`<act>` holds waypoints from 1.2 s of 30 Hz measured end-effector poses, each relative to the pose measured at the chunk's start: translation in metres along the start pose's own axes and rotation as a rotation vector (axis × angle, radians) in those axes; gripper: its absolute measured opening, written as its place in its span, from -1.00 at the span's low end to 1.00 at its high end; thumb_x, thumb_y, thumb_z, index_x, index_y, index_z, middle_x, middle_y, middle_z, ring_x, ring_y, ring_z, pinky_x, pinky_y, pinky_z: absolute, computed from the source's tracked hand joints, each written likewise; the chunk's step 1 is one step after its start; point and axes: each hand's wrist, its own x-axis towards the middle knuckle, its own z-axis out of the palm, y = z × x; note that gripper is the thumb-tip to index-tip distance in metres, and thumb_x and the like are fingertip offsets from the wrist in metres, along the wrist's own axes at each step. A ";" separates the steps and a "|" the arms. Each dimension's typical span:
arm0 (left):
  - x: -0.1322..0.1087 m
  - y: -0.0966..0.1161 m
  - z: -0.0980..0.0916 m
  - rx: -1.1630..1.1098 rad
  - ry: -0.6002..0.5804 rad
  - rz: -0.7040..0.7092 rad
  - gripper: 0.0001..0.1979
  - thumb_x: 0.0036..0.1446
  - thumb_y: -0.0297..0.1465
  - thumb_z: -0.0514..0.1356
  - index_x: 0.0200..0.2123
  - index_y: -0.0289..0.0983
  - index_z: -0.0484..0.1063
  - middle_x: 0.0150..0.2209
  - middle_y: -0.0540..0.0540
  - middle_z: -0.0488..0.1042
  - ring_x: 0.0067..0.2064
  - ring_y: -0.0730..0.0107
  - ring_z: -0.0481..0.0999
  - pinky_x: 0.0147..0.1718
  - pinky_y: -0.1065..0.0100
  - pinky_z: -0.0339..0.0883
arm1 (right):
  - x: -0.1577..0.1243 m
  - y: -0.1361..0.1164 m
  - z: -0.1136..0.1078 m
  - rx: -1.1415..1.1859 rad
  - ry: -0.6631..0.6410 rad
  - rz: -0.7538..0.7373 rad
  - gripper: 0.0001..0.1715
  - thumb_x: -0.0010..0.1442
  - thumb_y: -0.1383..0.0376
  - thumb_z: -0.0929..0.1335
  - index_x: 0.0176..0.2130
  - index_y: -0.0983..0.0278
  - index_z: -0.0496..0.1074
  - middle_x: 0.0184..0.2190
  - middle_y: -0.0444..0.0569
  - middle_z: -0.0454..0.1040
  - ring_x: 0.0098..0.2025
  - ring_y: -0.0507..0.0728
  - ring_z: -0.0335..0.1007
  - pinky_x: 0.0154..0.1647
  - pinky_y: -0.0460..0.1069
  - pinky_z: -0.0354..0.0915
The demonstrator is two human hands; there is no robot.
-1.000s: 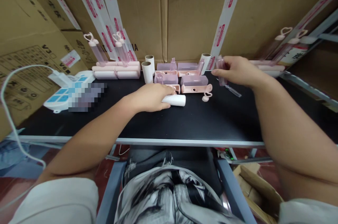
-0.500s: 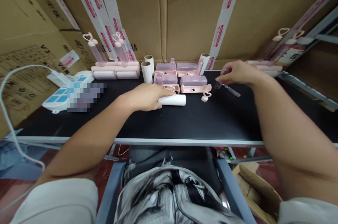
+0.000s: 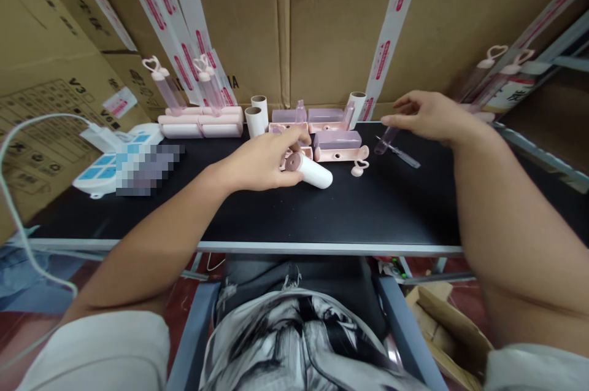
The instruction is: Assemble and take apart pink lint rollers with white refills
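My left hand (image 3: 260, 161) is closed around the near end of a white roller tube (image 3: 313, 172), lifting that end so the tube tilts off the black table (image 3: 322, 213). My right hand (image 3: 426, 115) hovers open, fingers spread, just above a clear pink tube (image 3: 385, 140) and a thin clear stick (image 3: 405, 158) that lie on the table. Pink and mauve plastic holder parts (image 3: 338, 145) sit between the two hands, with a heart-shaped piece (image 3: 359, 167) beside them.
Two upright paper cores (image 3: 256, 115) and pale pink cases (image 3: 200, 124) stand at the back. A white device with blue keys (image 3: 105, 161) and its cable lie at the left. Cardboard boxes wall the back. Heart-topped rollers (image 3: 494, 69) rest at the right.
My right hand has let go of the clear pink tube, which now lies on the table, and has opened above it. My left hand has tipped the white roller tube up.
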 end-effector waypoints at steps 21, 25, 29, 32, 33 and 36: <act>0.014 -0.020 0.015 -0.670 0.576 0.102 -0.36 -0.01 0.12 0.55 -0.12 -0.19 0.44 -0.23 0.00 0.57 -0.27 0.45 0.64 -0.33 0.44 0.55 | -0.068 -0.083 0.013 0.828 -0.649 -0.594 -0.35 0.22 0.20 0.57 0.28 0.16 0.61 0.02 -0.01 0.74 -0.15 0.21 0.72 -0.23 0.03 0.63; 0.016 -0.022 0.014 -0.707 0.571 0.099 -0.34 -0.01 0.14 0.54 -0.15 -0.20 0.40 -0.28 0.04 0.53 -0.32 0.47 0.61 -0.34 0.41 0.58 | -0.071 -0.089 0.017 0.864 -0.579 -0.553 -0.46 0.18 0.23 0.59 0.16 0.19 0.70 -0.13 -0.06 0.77 -0.19 0.19 0.71 -0.17 0.04 0.64; 0.016 -0.022 0.014 -0.744 0.531 0.080 -0.33 -0.02 0.13 0.55 -0.16 -0.19 0.37 -0.28 0.04 0.53 -0.35 0.49 0.59 -0.35 0.41 0.58 | -0.071 -0.088 0.019 0.903 -0.566 -0.494 -0.47 0.13 0.16 0.63 0.10 0.18 0.74 -0.17 -0.05 0.77 -0.24 0.21 0.72 -0.24 0.04 0.64; 0.015 -0.024 0.015 -0.775 0.499 0.068 -0.32 -0.06 0.11 0.58 -0.16 -0.17 0.34 -0.25 0.03 0.54 -0.37 0.49 0.59 -0.42 0.42 0.53 | -0.070 -0.086 0.019 0.913 -0.551 -0.459 -0.49 0.13 0.14 0.63 0.08 0.15 0.75 -0.17 -0.05 0.78 -0.26 0.20 0.72 -0.27 0.04 0.63; 0.015 -0.024 0.015 -0.786 0.480 0.066 -0.32 -0.07 0.10 0.59 -0.17 -0.17 0.33 -0.25 0.03 0.55 -0.39 0.49 0.58 -0.46 0.42 0.52 | -0.070 -0.085 0.019 0.911 -0.547 -0.454 -0.51 0.13 0.15 0.63 0.07 0.13 0.75 -0.15 -0.06 0.78 -0.26 0.19 0.71 -0.28 0.03 0.62; 0.014 -0.023 0.013 -0.823 0.390 0.048 -0.33 -0.08 0.03 0.62 -0.19 -0.16 0.31 -0.25 0.02 0.56 -0.41 0.44 0.61 -0.51 0.42 0.49 | -0.068 -0.084 0.019 0.891 -0.540 -0.445 -0.53 0.10 0.19 0.64 0.03 0.11 0.76 -0.10 -0.07 0.78 -0.28 0.16 0.68 -0.30 0.02 0.60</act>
